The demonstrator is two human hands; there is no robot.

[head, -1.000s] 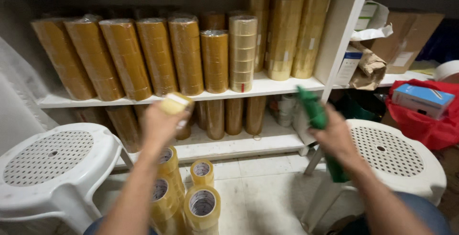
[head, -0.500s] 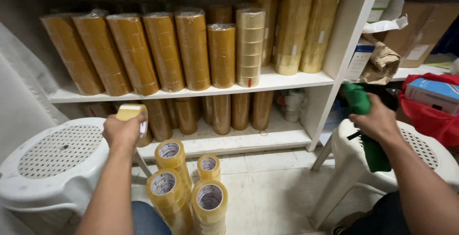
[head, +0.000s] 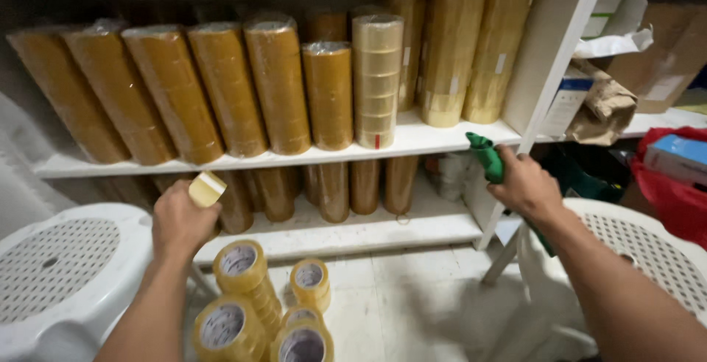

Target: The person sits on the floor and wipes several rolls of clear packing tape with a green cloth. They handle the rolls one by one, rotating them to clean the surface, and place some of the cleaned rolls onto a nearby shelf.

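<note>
Before the shelf, left hand [head: 179, 222] grips tape roll [head: 207, 188] (yellowish) — right hand [head: 524, 185] grips green handle [head: 487, 157].

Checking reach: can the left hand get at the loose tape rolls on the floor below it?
Probably yes. The left hand hovers just above the loose tape rolls with nothing between, but its fingers already hold a small yellowish piece.

the tall brown sleeves of packing tape [head: 276, 86] on the matt white painted shelf [head: 412, 141] are wrapped in thin glossy film that crinkles at the tops. the loose yellow-brown tape rolls [head: 243, 270] on the floor have shiny plastic tape around dull grey card cores, and the white perforated plastic stool [head: 59, 266] looks smooth and faintly satin. the green plastic tool [head: 487, 158] is smooth, and the crumpled brown paper bag [head: 605, 108] is matt and creased.
</note>
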